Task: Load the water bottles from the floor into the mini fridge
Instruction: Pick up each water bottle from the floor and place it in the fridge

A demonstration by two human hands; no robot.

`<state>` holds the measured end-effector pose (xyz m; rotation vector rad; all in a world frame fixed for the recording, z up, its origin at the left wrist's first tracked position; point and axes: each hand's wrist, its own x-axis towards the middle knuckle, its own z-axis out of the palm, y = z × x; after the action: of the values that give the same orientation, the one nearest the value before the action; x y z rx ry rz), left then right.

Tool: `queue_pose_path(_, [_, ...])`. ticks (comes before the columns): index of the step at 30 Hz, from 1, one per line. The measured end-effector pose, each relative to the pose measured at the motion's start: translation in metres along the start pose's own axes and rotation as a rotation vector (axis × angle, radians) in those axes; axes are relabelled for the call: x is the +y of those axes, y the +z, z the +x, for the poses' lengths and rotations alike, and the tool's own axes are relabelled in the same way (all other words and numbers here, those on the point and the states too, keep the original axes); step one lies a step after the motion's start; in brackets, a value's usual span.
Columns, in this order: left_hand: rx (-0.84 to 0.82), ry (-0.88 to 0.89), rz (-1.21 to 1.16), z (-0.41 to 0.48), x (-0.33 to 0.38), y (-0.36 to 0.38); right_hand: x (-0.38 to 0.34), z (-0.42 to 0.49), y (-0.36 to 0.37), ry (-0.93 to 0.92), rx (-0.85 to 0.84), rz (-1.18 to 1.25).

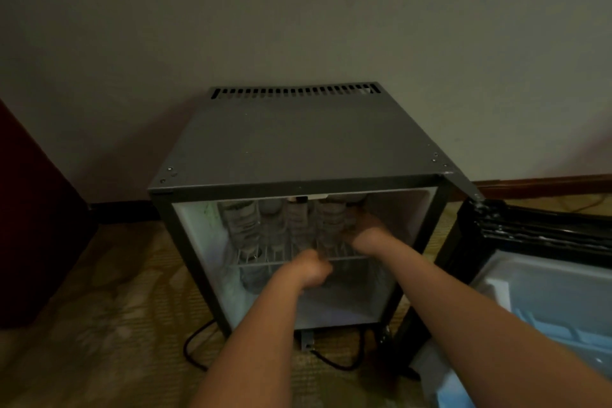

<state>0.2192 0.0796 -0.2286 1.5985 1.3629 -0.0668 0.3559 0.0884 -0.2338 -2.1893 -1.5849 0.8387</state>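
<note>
The dark grey mini fridge [298, 142] stands open against the wall. Several clear water bottles [241, 222] stand in a row on its upper wire shelf [265, 263], and at least one more bottle [255, 278] shows dimly below the shelf. My right hand [364, 232] reaches deep into the upper right and wraps around the rightmost bottle [349, 217] of the row. My left hand [313, 267] is curled at the front edge of the shelf; what its fingers hold is hidden. No bottles show on the floor.
The fridge door [546, 291] hangs open to the right, its pale inner trays facing up. A black power cable [195, 351] loops on the patterned carpet below the fridge. A dark red cabinet [33, 225] stands at the left.
</note>
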Motion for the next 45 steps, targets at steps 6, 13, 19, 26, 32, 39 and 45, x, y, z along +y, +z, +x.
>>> queue_pose_path(6, [-0.010,-0.011,0.017,-0.028,0.001,0.009,0.016,-0.039,-0.007,0.067,-0.051,-0.003])
queue_pose_path(13, [-0.009,-0.025,-0.027,-0.067,0.009,0.032,0.020,-0.097,-0.016,-0.003,-0.026,-0.018])
queue_pose_path(19, [0.028,0.032,0.118,-0.117,0.032,0.052,0.017,-0.155,-0.050,-0.005,0.158,0.078])
queue_pose_path(26, [0.025,0.242,0.245,-0.180,0.078,0.093,0.057,-0.235,-0.104,-0.063,0.225,0.076])
queue_pose_path(32, [-0.029,0.420,0.350,-0.217,0.117,0.158,0.130,-0.309,-0.124,0.053,0.285,0.069])
queue_pose_path(39, [-0.203,0.516,0.449,-0.255,0.135,0.257,0.240,-0.410,-0.116,0.255,0.352,0.215])
queue_pose_path(45, [-0.382,0.561,0.501,-0.267,0.116,0.368,0.324,-0.494,-0.075,0.408,0.408,0.312])
